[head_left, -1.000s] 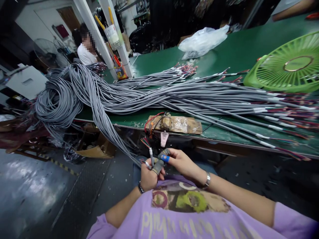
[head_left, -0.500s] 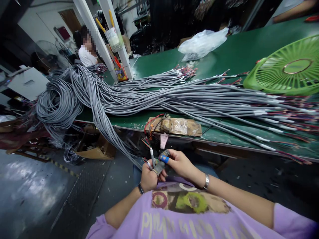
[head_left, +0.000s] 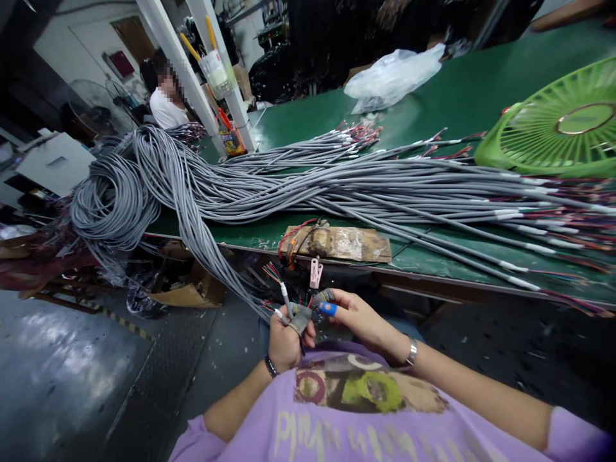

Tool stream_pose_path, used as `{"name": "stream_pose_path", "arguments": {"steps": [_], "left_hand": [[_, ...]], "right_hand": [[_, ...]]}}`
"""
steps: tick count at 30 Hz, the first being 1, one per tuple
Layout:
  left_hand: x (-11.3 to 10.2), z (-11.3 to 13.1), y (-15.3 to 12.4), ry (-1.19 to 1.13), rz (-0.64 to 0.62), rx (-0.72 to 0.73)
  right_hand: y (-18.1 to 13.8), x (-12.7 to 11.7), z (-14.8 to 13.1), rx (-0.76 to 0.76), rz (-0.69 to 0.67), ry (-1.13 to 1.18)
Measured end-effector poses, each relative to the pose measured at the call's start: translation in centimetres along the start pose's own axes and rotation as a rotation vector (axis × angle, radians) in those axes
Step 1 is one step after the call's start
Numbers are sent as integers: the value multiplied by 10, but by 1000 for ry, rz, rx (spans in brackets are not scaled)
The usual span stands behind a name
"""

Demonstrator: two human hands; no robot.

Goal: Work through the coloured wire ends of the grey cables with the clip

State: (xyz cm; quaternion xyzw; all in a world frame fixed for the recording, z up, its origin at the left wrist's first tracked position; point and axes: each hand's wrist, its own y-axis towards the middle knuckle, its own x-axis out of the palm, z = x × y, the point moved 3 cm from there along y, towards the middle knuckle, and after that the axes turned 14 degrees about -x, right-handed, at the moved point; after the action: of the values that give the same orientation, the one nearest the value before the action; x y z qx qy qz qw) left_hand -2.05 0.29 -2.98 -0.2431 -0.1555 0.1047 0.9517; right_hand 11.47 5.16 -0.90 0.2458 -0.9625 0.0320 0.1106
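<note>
Along the near edge of the worktop (head_left: 462, 90), a narrow strip is left bare between the draped cables (head_left: 195, 240) and the board (head_left: 353, 244). Beyond, the way is barred by cables nearly to the right end. Toward the far edge, passage is offered between bag (head_left: 397, 77) and fan (head_left: 543, 125); the far left is obstructed by posts (head_left: 180, 64).

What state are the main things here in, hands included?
Left hand: closed around a grey sheathed cable.
Right hand: curled, hold unclear.
Grey sheathed cable: end stripped, coloured wires splayed.
Long grey cables: stretched across the green table, wire ends exposed.
White plastic bag: crumpled.
Stained wooden board: flat at table edge.
Green round plastic fan: cannot tell if running.
</note>
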Motion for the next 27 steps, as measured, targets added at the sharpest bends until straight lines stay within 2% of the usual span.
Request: {"name": "stream_pose_path", "arguments": {"steps": [8, 11, 13, 16, 18, 20, 23, 27], "left_hand": [[3, 2, -2, -18, 15, 15], [4, 6, -4, -39, 5, 5], [6, 11, -5, -44, -46, -55], [11, 18, -5, -29, -189, -206], [12, 25, -3, -26, -268, -276], [12, 30, 1, -35, -330, -313], [12, 36, 9, -62, -415, -340], [11, 37, 19, -98, -484, -391]], "right_hand": [[2, 0, -1, -19, -1, 36], [1, -4, 4, -3, 38, 137], [4, -10, 7, 22, 112, 256], [14, -18, 13, 75, 196, 378], [23, -18, 15, 124, 161, 411], [32, -14, 14, 155, 68, 446], [41, -8, 6, 63, 0, 396], [45, -10, -5, -182, 174, 38]]}}
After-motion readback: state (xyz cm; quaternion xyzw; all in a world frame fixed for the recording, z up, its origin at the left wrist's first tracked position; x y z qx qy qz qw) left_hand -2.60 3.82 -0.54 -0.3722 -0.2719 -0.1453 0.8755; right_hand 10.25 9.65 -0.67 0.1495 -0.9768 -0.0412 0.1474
